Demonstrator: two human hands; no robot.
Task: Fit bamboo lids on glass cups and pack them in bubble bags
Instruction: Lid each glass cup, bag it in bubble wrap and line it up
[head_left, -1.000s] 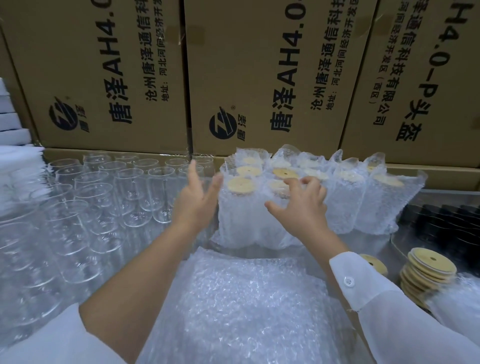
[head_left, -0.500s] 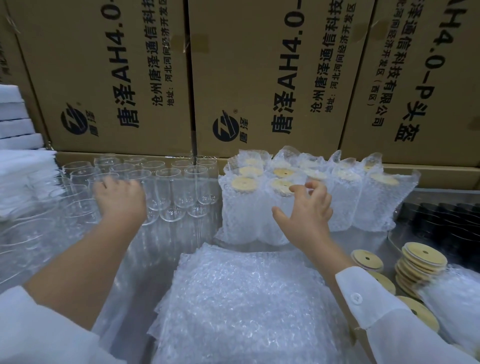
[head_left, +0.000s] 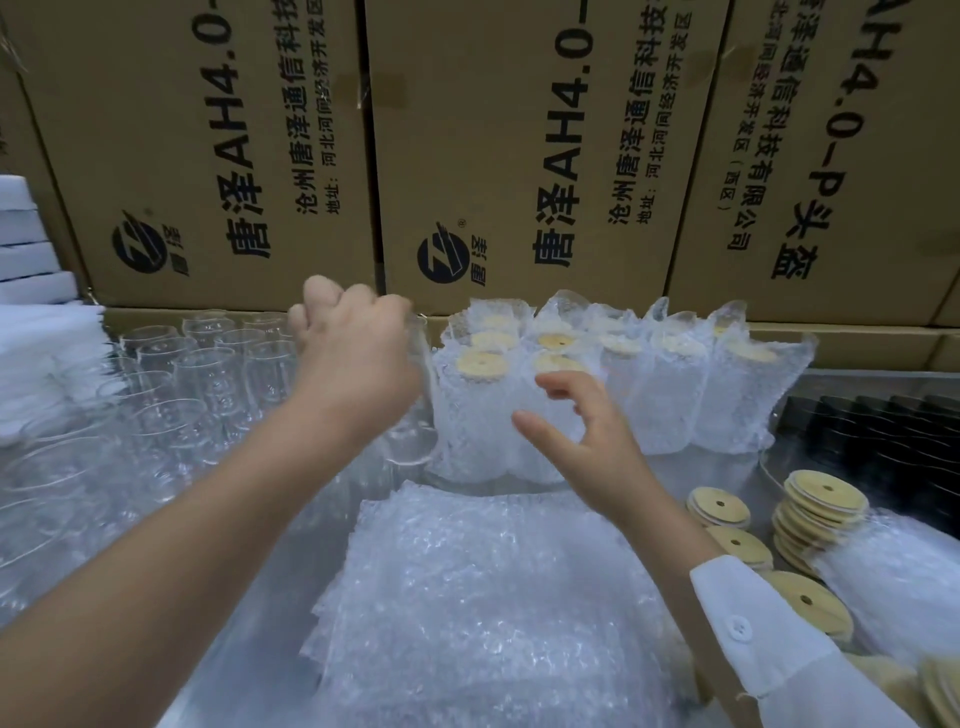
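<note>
Using the bubble bag pile (head_left: 467, 597) at the front middle of the bench (head_left: 717, 467) as my ref point for everything.

Left hand (head_left: 358, 364) is up behind the pile, a bit to the left of it. Its fingers are curled round a clear glass cup (head_left: 413, 431), gripping it near the top w/ the cup hanging upright below the fist. No lid on that cup afaict. It sits right next to the bagged ones, can't tell if it's touching them tbh.

Right hand (head_left: 592, 447) is just behind the pile's far edge, towards the right. Fingers (head_left: 566, 384) spread wide and loose, thumb out, holding nothing. It hovers in front of the packed cups (head_left: 649, 395), which stand upright in a tight bunch straight behind the pile, each in its own bubble bag w/ a bamboo lid showing at the top.

Left of the pile and further back: a whole crowd of bare cups (head_left: 208, 374), all upright, no lids. Right of the pile: bamboo lids (head_left: 821, 504), some stacked, some lying loose, each w/ a hole in the middle. Beyond those, far right, rows of black stuff (head_left: 883, 431), idk what exactly.

Way behind the pile is a wall of cardboard boxes (head_left: 519, 156) w/ printed text. Far left of the pile, stacked white foam (head_left: 26, 249). White sleeve (head_left: 779, 649) on the right arm, buttoned cuff.
</note>
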